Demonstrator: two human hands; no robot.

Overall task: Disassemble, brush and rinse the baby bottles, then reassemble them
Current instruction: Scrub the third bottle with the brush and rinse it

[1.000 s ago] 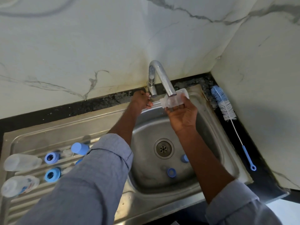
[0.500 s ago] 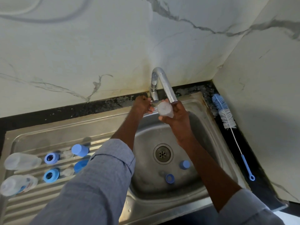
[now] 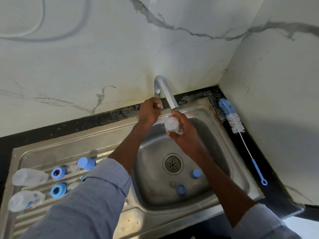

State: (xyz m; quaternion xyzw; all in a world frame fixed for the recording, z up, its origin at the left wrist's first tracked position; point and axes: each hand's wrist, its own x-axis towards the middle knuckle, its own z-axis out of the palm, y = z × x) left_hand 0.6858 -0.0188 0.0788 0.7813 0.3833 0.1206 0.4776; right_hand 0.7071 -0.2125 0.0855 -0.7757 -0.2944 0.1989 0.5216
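While gripped in the curled fingers (image 3: 174,133) of the right hand (image 3: 185,130), clear plastic baby bottle (image 3: 170,125) tilted just under the spout of the curved chrome tap (image 3: 166,94), above the steel sink (image 3: 229,152). Left hand (image 3: 149,112) wrapped round the tap's base, fingers curled.

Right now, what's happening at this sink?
A person is washing baby bottles. The right hand holds a clear bottle under the tap spout, while the left hand grips the tap's handle. Two more bottles and blue rings lie on the drainboard; a bottle brush rests on the counter.
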